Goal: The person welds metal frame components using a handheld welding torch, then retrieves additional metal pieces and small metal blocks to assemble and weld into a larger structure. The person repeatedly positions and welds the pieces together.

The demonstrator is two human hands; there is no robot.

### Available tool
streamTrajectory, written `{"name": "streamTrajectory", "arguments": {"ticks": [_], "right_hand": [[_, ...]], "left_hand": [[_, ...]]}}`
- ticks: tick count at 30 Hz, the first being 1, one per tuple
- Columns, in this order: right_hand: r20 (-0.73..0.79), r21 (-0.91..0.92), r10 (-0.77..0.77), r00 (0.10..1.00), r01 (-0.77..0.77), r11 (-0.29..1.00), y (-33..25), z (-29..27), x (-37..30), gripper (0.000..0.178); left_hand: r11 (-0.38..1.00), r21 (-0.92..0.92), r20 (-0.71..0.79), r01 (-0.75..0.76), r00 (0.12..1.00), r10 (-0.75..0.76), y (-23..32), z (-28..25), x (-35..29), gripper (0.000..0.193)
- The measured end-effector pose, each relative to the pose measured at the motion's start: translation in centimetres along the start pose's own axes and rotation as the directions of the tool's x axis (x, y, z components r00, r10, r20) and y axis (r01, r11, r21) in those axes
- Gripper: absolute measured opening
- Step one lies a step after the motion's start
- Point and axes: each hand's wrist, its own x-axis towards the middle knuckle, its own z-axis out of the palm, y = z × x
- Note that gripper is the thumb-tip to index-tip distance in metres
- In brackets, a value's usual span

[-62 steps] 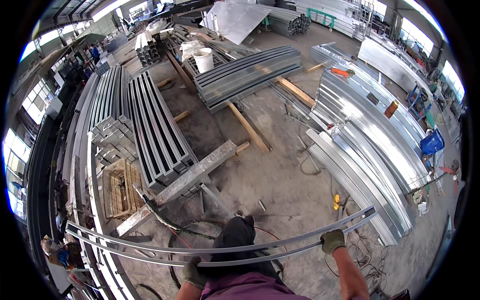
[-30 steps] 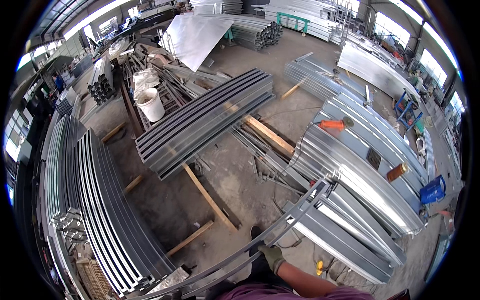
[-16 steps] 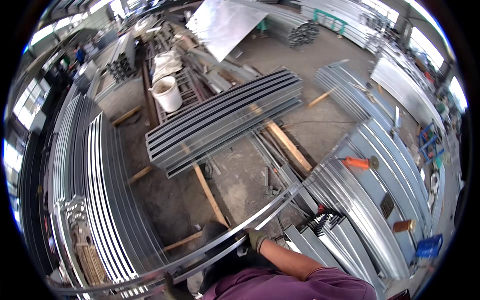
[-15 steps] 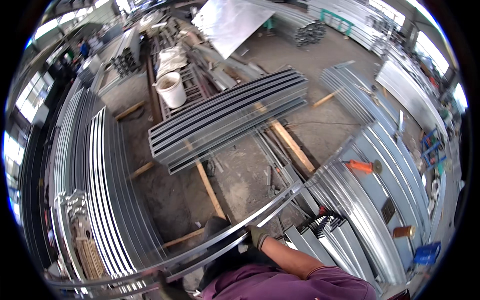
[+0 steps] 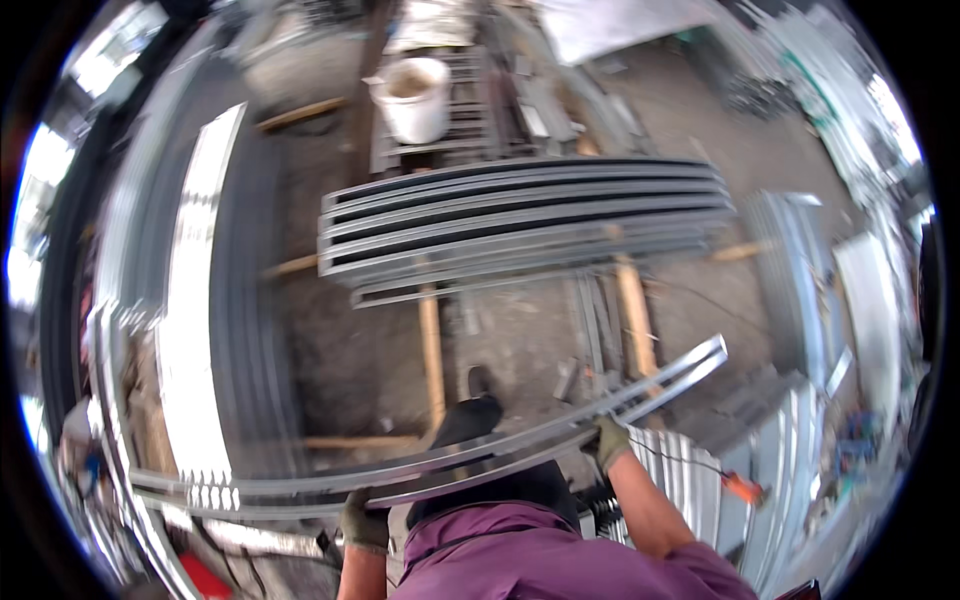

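One long metal profile [image 5: 520, 440], your left grip [image 5: 364, 522] and right grip [image 5: 607, 444] closed on it; channel stack [image 5: 525, 212], twelve o'clock.

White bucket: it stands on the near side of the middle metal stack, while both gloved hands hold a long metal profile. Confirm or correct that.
Wrong side: the head view shows the white bucket beyond the middle metal stack, not on its near side. The rest is right: the left hand and right hand, both gloved, hold a long metal profile.
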Motion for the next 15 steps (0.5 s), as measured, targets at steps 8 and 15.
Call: {"name": "streamTrajectory", "arguments": {"ticks": [8,15], "right_hand": [[-0.090,0.171,0.095,0.991,-0.079,0.982,-13.5,9.1,-0.4,0.031],[-0.006,0.234,0.103,0.995,-0.099,0.967,-20.1,11.0,12.3,0.016]], "left_hand": [[0.997,-0.001,0.325,0.082,0.943,-0.077,-8.2,17.7,7.3,0.040],[0.992,-0.016,0.177,0.127,0.977,-0.122,-9.2,27.3,14.2,0.050]]}}
